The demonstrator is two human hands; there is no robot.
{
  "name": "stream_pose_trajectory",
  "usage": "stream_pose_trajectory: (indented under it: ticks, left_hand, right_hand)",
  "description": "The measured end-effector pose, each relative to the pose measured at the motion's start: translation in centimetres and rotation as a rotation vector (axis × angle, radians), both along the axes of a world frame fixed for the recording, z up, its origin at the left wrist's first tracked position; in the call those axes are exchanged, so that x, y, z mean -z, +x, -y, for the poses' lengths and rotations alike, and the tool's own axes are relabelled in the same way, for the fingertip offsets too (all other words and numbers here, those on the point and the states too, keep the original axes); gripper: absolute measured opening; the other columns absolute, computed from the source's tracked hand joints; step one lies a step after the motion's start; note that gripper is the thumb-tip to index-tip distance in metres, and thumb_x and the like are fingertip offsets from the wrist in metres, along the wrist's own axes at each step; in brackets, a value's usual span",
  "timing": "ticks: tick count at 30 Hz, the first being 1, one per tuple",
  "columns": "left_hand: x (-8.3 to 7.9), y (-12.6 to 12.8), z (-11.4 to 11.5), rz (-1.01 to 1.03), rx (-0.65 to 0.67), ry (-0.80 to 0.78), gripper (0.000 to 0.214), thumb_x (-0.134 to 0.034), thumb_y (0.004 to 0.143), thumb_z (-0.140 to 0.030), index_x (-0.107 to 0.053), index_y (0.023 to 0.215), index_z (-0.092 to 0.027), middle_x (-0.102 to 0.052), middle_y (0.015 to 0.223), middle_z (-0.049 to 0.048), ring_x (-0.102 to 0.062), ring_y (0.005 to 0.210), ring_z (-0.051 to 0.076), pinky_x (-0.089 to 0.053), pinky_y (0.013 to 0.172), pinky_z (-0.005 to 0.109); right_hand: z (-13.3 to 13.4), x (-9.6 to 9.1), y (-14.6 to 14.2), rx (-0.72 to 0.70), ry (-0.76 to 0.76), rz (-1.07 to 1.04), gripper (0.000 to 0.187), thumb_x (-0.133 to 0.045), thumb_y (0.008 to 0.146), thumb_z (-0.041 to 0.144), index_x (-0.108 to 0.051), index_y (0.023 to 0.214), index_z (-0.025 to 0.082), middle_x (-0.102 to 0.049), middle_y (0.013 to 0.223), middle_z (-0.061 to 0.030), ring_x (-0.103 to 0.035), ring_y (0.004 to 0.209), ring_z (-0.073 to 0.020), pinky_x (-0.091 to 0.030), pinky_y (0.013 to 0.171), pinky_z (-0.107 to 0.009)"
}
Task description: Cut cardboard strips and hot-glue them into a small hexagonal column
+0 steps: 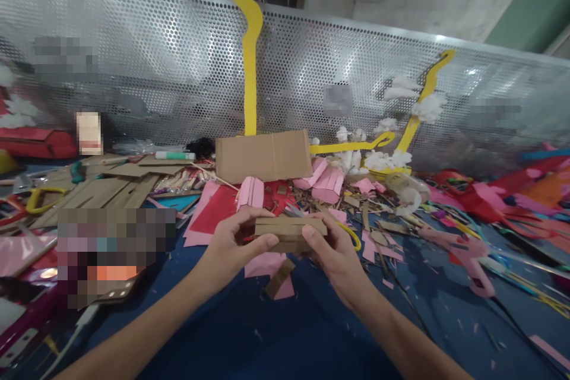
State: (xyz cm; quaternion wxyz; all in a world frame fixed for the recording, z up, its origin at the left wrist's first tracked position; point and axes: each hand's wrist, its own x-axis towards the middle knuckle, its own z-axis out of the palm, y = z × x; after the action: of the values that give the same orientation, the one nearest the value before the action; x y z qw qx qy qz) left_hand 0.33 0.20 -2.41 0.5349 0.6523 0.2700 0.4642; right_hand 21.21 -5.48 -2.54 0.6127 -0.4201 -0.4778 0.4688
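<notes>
Between my hands is a small folded cardboard box [289, 228], brown and oblong, raised over the blue work surface. My left hand [243, 237] grips its left end, thumb along the near face. At the right end, my right hand [332, 243] pinches it with the thumb on top. Just behind the hands lie scissors with a yellow handle [355, 237], partly hidden. Pink paper [262, 265] and a brown cardboard strip [279, 279] lie below the box. A pink folded paper piece [250, 193] sits behind my left hand.
A larger cardboard piece [262, 157] stands at the back near a tall yellow swan-neck cutout [252, 59]. On the right is a pink glue gun [472, 261] with a cord. Cardboard strips [98, 193] pile up at left. A perforated metal panel [169, 71] closes off the back.
</notes>
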Motion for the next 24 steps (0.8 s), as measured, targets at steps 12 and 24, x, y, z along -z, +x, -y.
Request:
stream_pose_trajectory:
  ticks: [12, 24]
  left_hand:
    - [-0.1, 0.0, -0.1, 0.013, -0.055, -0.025, 0.039, -0.086, 0.084, -0.035, -0.069, 0.116, -0.019, -0.078, 0.113, 0.0087, -0.074, 0.108, 0.026, -0.061, 0.095, 0.041]
    - [-0.2, -0.1, -0.2, -0.027, -0.088, 0.013, 0.036, -0.082, 0.087, -0.033, -0.069, 0.117, -0.019, -0.078, 0.116, 0.0101, -0.073, 0.110, 0.027, -0.057, 0.102, 0.046]
  right_hand:
    - [-0.2, 0.0, 1.2, 0.329, 0.406, 0.694, 0.015, -0.070, 0.096, 0.033, -0.071, 0.111, 0.027, -0.066, 0.121, -0.0088, -0.064, 0.117, -0.0297, -0.052, 0.101, -0.046]
    - [-0.1, -0.2, 0.9, 0.343, 0.404, 0.740, 0.012, -0.071, 0.094, 0.023, -0.065, 0.084, 0.025, -0.067, 0.106, -0.0070, -0.063, 0.107, -0.0286, -0.047, 0.095, -0.042]
